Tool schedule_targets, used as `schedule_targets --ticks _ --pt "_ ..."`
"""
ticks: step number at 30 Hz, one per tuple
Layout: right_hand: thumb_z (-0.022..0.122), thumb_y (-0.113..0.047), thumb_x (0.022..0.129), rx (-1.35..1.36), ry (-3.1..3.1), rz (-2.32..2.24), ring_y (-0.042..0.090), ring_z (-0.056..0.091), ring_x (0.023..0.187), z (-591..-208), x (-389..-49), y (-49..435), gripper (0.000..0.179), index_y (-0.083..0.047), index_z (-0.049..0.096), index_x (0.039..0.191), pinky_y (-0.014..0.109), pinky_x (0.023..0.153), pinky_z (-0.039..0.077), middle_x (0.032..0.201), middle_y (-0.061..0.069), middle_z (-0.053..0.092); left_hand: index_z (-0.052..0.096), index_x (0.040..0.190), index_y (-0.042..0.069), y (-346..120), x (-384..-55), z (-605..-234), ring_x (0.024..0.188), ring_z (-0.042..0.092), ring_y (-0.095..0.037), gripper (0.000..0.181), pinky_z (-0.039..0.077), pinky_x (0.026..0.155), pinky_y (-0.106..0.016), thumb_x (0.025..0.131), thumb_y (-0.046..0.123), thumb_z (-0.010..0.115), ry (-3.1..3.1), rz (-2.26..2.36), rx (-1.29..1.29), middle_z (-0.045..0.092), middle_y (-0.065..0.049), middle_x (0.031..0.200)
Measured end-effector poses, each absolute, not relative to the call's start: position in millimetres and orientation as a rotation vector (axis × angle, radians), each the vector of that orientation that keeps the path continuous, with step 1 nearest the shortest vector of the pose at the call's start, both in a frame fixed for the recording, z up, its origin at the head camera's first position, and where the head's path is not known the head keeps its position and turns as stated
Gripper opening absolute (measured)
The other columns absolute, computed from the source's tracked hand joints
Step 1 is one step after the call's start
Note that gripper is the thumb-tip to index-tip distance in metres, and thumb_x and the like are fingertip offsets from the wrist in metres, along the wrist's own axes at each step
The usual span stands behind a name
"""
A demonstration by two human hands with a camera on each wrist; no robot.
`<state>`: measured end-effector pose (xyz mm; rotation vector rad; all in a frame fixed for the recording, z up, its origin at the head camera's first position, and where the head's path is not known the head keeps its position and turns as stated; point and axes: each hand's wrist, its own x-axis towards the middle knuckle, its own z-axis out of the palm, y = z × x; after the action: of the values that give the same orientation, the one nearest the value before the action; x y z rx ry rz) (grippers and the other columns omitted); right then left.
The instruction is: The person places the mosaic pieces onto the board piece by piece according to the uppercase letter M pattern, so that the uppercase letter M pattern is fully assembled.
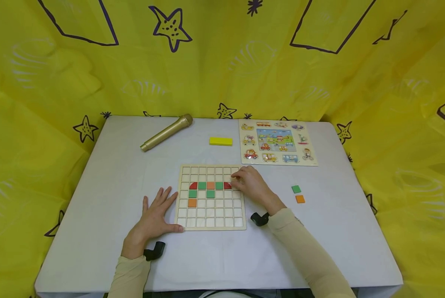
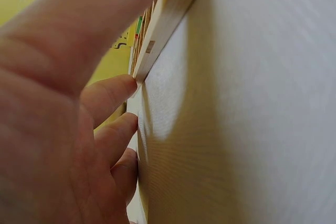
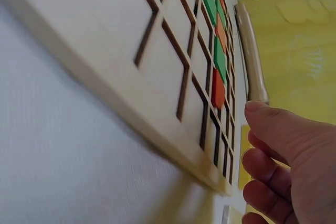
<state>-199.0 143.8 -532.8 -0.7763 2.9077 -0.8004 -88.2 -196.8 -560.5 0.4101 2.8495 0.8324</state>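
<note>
A wooden grid board (image 1: 218, 213) lies on the white table, with several green, orange and red tiles in its cells. My left hand (image 1: 153, 219) is spread at the board's left edge, thumb at the near corner and fingertips along its side. Over the board's right side is my right hand (image 1: 254, 184), its fingers loosely bent beside the rounded red tile (image 1: 227, 186) that ends the coloured row. Nothing shows between thumb and fingers of the right hand (image 3: 289, 156) in the right wrist view. A loose green tile (image 1: 296, 189) and orange tile (image 1: 300, 199) lie to its right.
Behind the board are a gold microphone (image 1: 166, 133), a yellow block (image 1: 221, 141) and a picture puzzle board (image 1: 278, 159) with vehicles. Yellow patterned cloth (image 1: 207, 74) hangs around the table's back and sides.
</note>
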Motion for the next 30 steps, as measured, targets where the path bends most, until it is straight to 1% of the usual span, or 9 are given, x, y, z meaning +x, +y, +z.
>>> schedule_targets --ticks 4,8,13,19,24,30 --pt "0.072 -0.022 0.090 -0.731 2.927 -0.803 0.019 0.050 0.088 -528 -201 156 0.021 -0.007 0.075 0.105 0.034 0.079 0.043 0.089 -0.002 0.062 0.036 0.152 0.009 -196 -88 -560 0.146 0.006 -0.037 0.117 -0.010 0.105 -0.068 0.059 0.061 0.085 2.847 0.836 0.408 0.018 -0.015 0.160" --pt "0.072 -0.021 0.091 -0.682 2.936 -0.823 0.019 0.049 0.085 -523 -202 167 0.021 -0.007 0.075 0.106 0.035 0.076 0.042 0.089 -0.002 0.061 0.036 0.152 0.009 -196 -89 -560 0.146 0.006 -0.037 0.116 -0.010 0.105 -0.068 0.060 0.062 0.085 2.844 0.828 0.409 0.019 -0.016 0.160" --pt "0.072 -0.021 0.090 -0.628 2.958 -0.858 0.021 0.050 0.088 -520 -204 184 0.022 -0.007 0.074 0.107 0.036 0.078 0.042 0.090 0.000 0.061 0.036 0.151 0.009 -196 -89 -560 0.146 0.006 -0.037 0.116 -0.010 0.105 -0.069 0.060 0.062 0.084 2.844 0.824 0.411 0.018 -0.016 0.160" --pt "0.073 -0.017 0.089 -0.601 2.995 -0.901 0.028 0.053 0.094 -517 -204 206 0.022 -0.002 0.074 0.105 0.043 0.085 0.042 0.090 0.005 0.063 0.036 0.152 0.009 -197 -89 -559 0.146 0.006 -0.037 0.116 -0.010 0.105 -0.068 0.060 0.062 0.084 2.839 0.833 0.419 0.018 -0.016 0.160" --pt "0.075 -0.015 0.087 -0.564 3.010 -0.913 0.030 0.053 0.091 -514 -203 225 0.023 0.001 0.073 0.105 0.045 0.081 0.042 0.092 0.009 0.066 0.036 0.152 0.009 -197 -89 -559 0.146 0.006 -0.037 0.116 -0.010 0.105 -0.068 0.060 0.061 0.084 2.838 0.834 0.417 0.018 -0.016 0.160" --pt "0.074 -0.013 0.087 -0.521 3.031 -0.909 0.033 0.053 0.095 -511 -202 248 0.024 0.003 0.073 0.105 0.048 0.082 0.042 0.094 0.013 0.067 0.036 0.152 0.009 -197 -89 -559 0.146 0.006 -0.037 0.116 -0.010 0.105 -0.068 0.060 0.062 0.084 2.840 0.830 0.414 0.018 -0.016 0.160"
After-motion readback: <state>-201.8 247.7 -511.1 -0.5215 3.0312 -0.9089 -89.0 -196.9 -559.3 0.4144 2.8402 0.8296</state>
